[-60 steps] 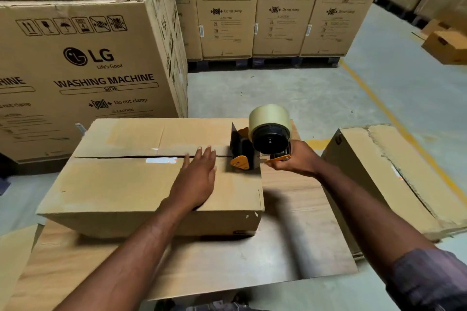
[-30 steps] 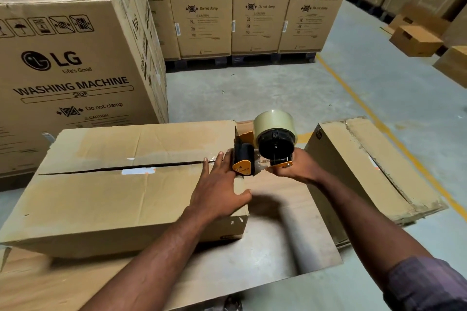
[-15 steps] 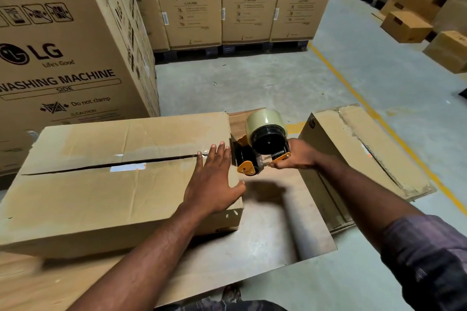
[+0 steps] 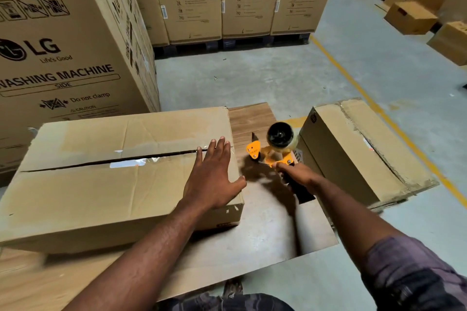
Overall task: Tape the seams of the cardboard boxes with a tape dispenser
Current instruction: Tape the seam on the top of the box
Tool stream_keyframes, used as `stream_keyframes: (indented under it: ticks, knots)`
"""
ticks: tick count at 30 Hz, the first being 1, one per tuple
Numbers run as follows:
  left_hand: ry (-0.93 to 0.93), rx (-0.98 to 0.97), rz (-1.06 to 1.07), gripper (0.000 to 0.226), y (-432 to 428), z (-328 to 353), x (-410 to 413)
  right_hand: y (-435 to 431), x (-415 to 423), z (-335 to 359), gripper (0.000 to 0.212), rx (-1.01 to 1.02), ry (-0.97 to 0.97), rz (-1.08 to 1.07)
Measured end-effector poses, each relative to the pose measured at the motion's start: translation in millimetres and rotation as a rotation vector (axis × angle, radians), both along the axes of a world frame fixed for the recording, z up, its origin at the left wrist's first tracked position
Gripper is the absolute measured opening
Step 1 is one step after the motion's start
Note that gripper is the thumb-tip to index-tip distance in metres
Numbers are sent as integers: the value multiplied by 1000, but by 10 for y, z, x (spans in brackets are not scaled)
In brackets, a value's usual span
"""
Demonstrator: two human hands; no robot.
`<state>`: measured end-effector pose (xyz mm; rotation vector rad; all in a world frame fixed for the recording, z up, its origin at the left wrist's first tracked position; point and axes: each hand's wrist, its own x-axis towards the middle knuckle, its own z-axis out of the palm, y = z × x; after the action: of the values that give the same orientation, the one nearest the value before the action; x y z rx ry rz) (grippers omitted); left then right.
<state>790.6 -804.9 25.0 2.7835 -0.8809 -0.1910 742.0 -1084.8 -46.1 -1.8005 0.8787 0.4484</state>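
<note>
Pressing box (image 4: pixel 101 192), left hand (image 4: pixel 212 179) flat

1. Hands: 2, namely left hand (image 4: pixel 212 182) and right hand (image 4: pixel 297 174).
2. Tape dispenser (image 4: pixel 271 153): 1, carrying 1 tape roll (image 4: pixel 281 136).
3. Plain cardboard boxes close by: 2, namely table box (image 4: pixel 101 192) and floor box (image 4: pixel 353 149).
4. Small boxes, far right: 2, namely farther small box (image 4: pixel 409 17) and nearer small box (image 4: pixel 452 41), the latter cut by the frame edge.
5. Printed washing-machine cartons: 5 countable, namely near carton (image 4: pixel 63 58) plus 4 back-row cartons (image 4: pixel 249 0), the leftmost partly hidden.
6. Work surface (image 4: pixel 267 230): 1.
7. Yellow floor line (image 4: pixel 353 83): 1.
</note>
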Motion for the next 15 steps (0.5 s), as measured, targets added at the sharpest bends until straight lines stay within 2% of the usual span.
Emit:
stream_keyframes:
  ticks: [2, 6, 9, 11, 15]
  knots:
    - [1, -12, 7, 97, -2, 4, -3, 142, 0, -109, 45, 156, 23, -161]
    - [-7, -30, 13, 97, 1, 3, -7, 458, -7, -208, 48, 459, 47, -351]
    - [-5, -41, 20, 97, -4, 6, -3, 622, 6, -156, 57, 568, 35, -423]
    - [-8, -44, 18, 96, -8, 8, 1, 713, 30, -36, 68, 456, 76, -307]
    - [-28, -85, 29, 92, 10, -13, 8, 746, 94, 235, 65, 50, 184, 20]
